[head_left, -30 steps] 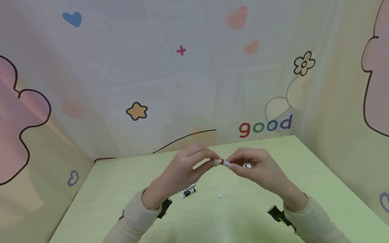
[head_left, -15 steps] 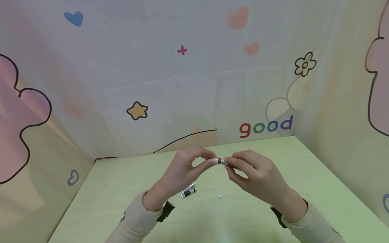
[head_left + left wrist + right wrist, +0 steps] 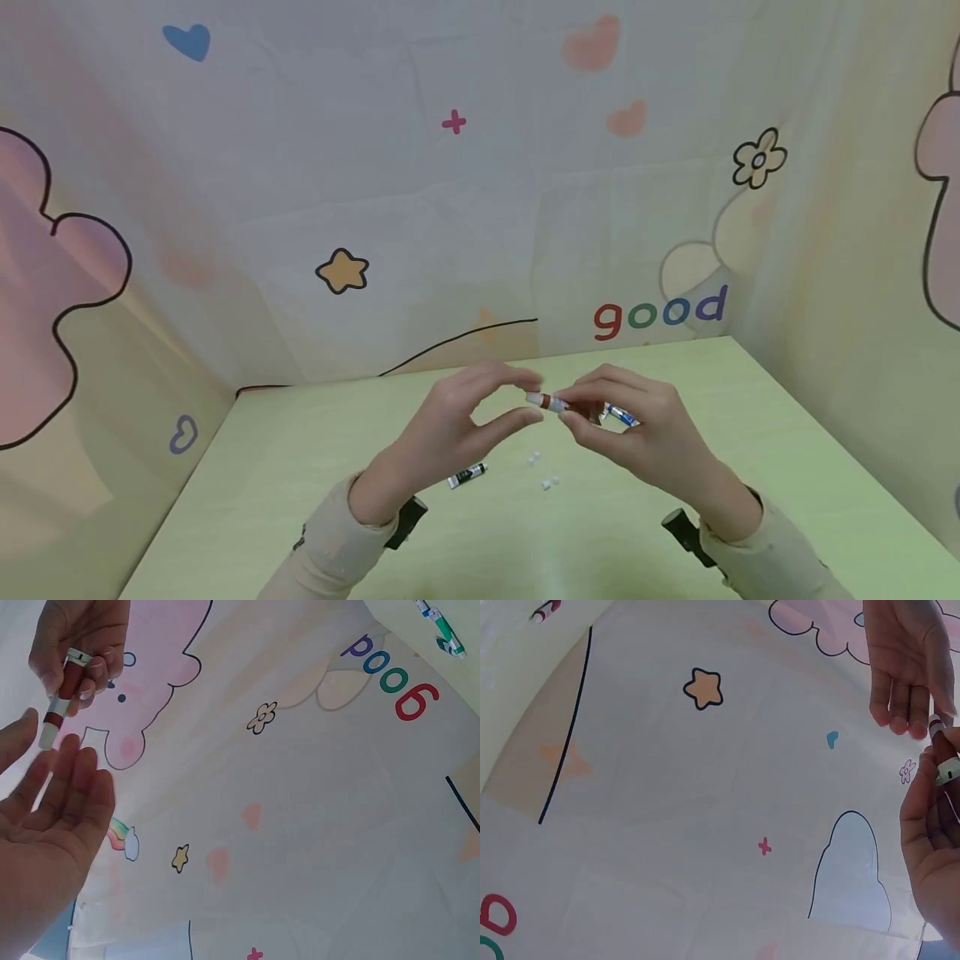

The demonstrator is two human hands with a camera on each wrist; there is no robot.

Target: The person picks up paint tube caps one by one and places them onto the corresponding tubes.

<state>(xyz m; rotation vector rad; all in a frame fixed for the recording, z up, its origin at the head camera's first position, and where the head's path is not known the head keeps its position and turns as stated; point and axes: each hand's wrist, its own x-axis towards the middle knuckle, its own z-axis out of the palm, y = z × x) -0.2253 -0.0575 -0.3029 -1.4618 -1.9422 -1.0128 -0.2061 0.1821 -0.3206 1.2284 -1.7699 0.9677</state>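
A small paint tube (image 3: 550, 402) with a white cap and a brownish-red band is held above the table by my right hand (image 3: 647, 421), its thumb and fingers pinching the body. Part of the tube is hidden by those fingers in the head view; the left wrist view shows more of the tube's brown-red body (image 3: 73, 679). Just left of the cap is my left hand (image 3: 442, 429), thumb and fingers spread apart around the cap end, with a gap on either side. In the left wrist view my left hand (image 3: 56, 825) holds nothing.
On the pale green table (image 3: 585, 542) lie a black-labelled tube (image 3: 468, 475), a blue tube (image 3: 622, 415) partly behind the right hand, and several small white pieces (image 3: 550, 482). A green-marked tube (image 3: 451, 637) shows in the left wrist view. A printed curtain (image 3: 420, 208) stands behind.
My left thumb and fingers, pinching the cap end earlier, have moved apart and released it. My right hand has turned and shifted its grip on the paint tube.
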